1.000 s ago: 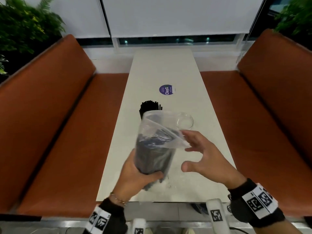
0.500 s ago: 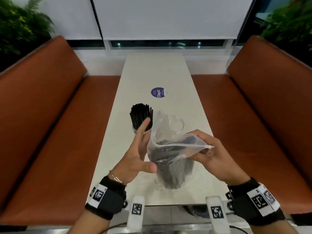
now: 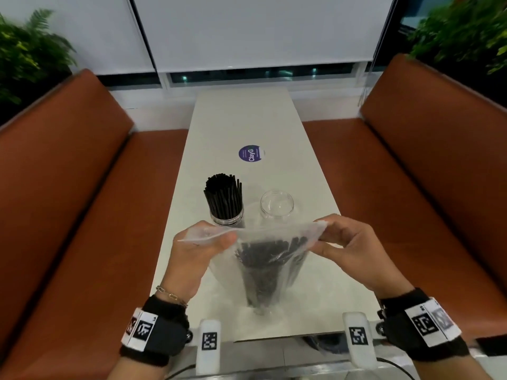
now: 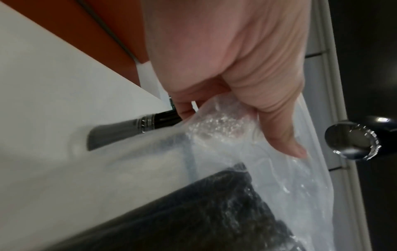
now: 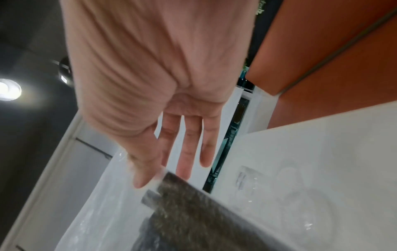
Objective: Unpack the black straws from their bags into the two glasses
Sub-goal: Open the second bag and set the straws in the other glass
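A clear plastic bag [image 3: 263, 272] of black straws [image 3: 260, 270] stands upright near the table's front edge. My left hand [image 3: 216, 235] pinches its top left corner and my right hand [image 3: 323, 232] pinches the top right corner, so the top edge is stretched between them. Behind it, a glass packed with black straws [image 3: 225, 201] stands on the left and an empty glass [image 3: 277, 208] on the right. In the left wrist view my thumb and fingers [image 4: 285, 139] crumple the bag [image 4: 225, 129]. In the right wrist view my thumb [image 5: 141, 176] lies on the bag [image 5: 107, 203].
The long white table [image 3: 247, 119] carries a round purple sticker [image 3: 250, 153] further back. Orange benches [image 3: 68, 201] run along both sides. Two white marker posts [image 3: 210, 344] stick up at the near edge. Plants stand in the far corners.
My left hand, open beside the bag before, now pinches its top left corner. The bag has turned upright and its top is pulled wide between both hands.
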Demonstrator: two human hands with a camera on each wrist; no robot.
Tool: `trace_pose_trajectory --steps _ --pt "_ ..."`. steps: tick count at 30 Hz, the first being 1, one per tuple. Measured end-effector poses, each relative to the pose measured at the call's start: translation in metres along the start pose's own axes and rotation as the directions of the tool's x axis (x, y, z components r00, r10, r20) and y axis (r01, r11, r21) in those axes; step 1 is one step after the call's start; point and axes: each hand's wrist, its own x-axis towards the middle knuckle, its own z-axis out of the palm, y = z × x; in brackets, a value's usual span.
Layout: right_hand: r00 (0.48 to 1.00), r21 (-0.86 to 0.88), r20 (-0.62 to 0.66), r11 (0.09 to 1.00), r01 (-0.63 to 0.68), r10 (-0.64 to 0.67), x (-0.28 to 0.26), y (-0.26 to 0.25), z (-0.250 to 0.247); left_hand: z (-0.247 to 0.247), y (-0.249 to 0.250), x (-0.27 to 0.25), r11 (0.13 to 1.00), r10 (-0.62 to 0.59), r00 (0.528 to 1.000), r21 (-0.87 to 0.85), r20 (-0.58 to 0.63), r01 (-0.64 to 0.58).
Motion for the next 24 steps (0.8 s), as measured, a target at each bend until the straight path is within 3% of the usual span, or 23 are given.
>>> trace_pose_trajectory --steps 3,6,9,11,13,15,17,20,22,24 --pt "0.995 -0.144 -0.009 0.985 -0.097 0.097 -0.004 0.009 0.001 0.0 -0.015 -0.002 0.995 -0.001 0.994 0.095 -0.112 0.012" --pt "0.987 -0.169 0.031 0.974 -0.151 0.158 -0.003 0.007 0.003 -0.014 -0.022 -0.006 0.986 -0.022 0.984 0.16 -0.178 0.051" --pt "0.99 -0.146 0.032 0.98 -0.133 0.139 0.0 0.001 0.004 -0.034 -0.016 -0.012 0.983 -0.063 0.994 0.168 -0.088 0.077" --pt "0.994 -0.151 0.021 0.984 -0.099 0.104 -0.001 -0.002 0.004 -0.04 0.004 -0.014 0.955 0.054 0.998 0.293 -0.01 -0.049" --pt "0.998 -0.167 0.021 0.984 -0.061 0.065 -0.001 -0.003 0.004 -0.032 0.032 -0.013 0.829 0.214 0.974 0.514 0.071 -0.22" --pt "1.0 -0.176 0.016 0.984 -0.014 0.017 -0.002 -0.006 0.004 -0.007 0.054 -0.012 0.602 0.341 0.92 0.707 0.194 -0.372" --pt "1.0 -0.183 0.002 0.983 0.028 -0.028 -0.002 -0.009 0.005 0.03 0.062 -0.013 0.437 0.386 0.86 0.755 0.333 -0.489" --pt "0.994 -0.214 -0.023 0.972 0.096 -0.104 -0.003 -0.012 0.008 0.078 0.041 -0.013 0.34 0.394 0.777 0.707 0.491 -0.62" --pt "0.989 -0.227 -0.061 0.967 0.116 -0.133 -0.002 -0.011 0.008 0.095 0.027 -0.012 0.287 0.442 0.74 0.702 0.507 -0.652" --pt "0.99 -0.223 -0.074 0.97 0.099 -0.118 -0.002 -0.009 0.008 0.099 0.024 -0.015 0.27 0.481 0.736 0.717 0.477 -0.642"
